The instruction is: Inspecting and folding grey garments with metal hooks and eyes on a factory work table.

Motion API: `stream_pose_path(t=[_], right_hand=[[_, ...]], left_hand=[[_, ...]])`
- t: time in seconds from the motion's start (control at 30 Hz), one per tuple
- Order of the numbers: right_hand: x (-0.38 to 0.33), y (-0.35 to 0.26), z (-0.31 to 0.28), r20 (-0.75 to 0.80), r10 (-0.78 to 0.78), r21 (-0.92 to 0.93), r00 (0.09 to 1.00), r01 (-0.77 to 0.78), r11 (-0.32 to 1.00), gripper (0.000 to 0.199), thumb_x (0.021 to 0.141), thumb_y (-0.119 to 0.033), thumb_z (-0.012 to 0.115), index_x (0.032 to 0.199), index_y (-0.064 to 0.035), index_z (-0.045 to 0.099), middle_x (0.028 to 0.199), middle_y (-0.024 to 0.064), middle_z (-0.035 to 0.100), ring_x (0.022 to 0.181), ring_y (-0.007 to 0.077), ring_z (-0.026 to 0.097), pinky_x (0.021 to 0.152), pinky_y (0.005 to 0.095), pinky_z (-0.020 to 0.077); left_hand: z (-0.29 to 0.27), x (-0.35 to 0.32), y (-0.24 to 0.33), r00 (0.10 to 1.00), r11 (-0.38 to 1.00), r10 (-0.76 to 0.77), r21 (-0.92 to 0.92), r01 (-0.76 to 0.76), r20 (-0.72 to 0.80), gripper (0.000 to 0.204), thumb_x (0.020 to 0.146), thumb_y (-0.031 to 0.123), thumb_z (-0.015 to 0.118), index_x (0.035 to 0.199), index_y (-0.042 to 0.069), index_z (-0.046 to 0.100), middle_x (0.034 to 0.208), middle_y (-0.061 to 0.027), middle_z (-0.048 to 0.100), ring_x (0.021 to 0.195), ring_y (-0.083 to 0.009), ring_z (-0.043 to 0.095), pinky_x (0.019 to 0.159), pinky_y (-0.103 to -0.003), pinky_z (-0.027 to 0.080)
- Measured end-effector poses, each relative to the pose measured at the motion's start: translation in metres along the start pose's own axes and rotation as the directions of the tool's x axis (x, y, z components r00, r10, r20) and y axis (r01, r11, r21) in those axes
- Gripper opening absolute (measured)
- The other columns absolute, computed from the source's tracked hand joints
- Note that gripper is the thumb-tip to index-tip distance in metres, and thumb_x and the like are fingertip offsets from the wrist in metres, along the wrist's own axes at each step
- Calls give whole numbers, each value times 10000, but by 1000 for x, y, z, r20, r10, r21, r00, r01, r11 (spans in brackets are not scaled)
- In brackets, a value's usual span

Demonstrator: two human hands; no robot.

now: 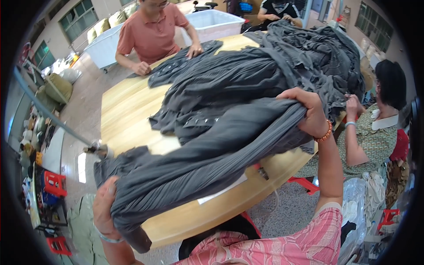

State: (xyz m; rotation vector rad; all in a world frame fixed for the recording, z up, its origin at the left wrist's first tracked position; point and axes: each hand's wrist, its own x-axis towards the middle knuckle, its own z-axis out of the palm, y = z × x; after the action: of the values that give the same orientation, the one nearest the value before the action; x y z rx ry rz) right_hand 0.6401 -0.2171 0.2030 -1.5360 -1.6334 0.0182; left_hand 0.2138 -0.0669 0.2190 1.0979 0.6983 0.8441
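Observation:
A dark grey, finely creased garment (207, 150) is stretched in the air between my two hands over the near part of the table. My left hand (105, 205) grips one end at the lower left, its fingers partly hidden by cloth. At the right, my right hand (311, 110) is closed on the other end, the thumb side uppermost. Just beyond it lies another grey garment (198, 121) with a row of small light fasteners. More grey garments (313, 55) are heaped on the far right of the table.
The pale wooden table (126, 110) has a curved near edge. On it lie white paper (223, 190) and a small tool (263, 171). Across the table, a person in a salmon shirt (152, 33) handles a grey garment; others sit right and far. Beyond is a white bin (212, 26).

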Motion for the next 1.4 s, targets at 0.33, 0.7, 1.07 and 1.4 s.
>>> stream_pose_path(t=[0.33, 0.7, 1.07, 1.4], right_hand=[[23, -20, 169, 442, -33, -107, 896, 89, 990, 430, 699, 4, 610, 1098, -149, 662, 960, 74, 661, 860, 305, 642, 755, 359, 512], [-16, -67, 141, 635, 97, 576, 766, -553, 602, 291, 972, -115, 519, 1241, -18, 578, 1007, 119, 695, 694, 61, 636, 572, 179, 508], [-122, -105, 224, 770, 278, 534, 574, -819, 211, 911, 756, 134, 485, 1530, -187, 131, 1490, 161, 335, 792, 162, 663, 606, 273, 556], [-165, -122, 213, 546, -173, 718, 819, -352, 600, 271, 881, -87, 569, 1121, 36, 545, 1006, 57, 587, 911, 120, 550, 836, 272, 447]], left_hand=[[-143, -68, -55, 960, 918, -155, 325, 227, -232, 211, 994, 193, 495, 968, 14, 603, 871, 19, 601, 779, -54, 523, 717, -217, 432], [-147, -58, -110, 944, 344, -11, 887, -307, 330, 975, 619, 370, 864, 1446, 173, 386, 1110, -161, 484, 928, -334, 578, 807, -368, 488], [-110, -62, -77, 916, 644, 179, 661, -385, 358, 196, 729, 9, 670, 925, 19, 672, 1149, -137, 616, 999, -272, 611, 861, -337, 466], [-40, -125, -15, 819, 645, 139, 577, -502, 557, 256, 788, 190, 714, 928, 2, 612, 771, -97, 656, 654, -223, 653, 623, -269, 488]])
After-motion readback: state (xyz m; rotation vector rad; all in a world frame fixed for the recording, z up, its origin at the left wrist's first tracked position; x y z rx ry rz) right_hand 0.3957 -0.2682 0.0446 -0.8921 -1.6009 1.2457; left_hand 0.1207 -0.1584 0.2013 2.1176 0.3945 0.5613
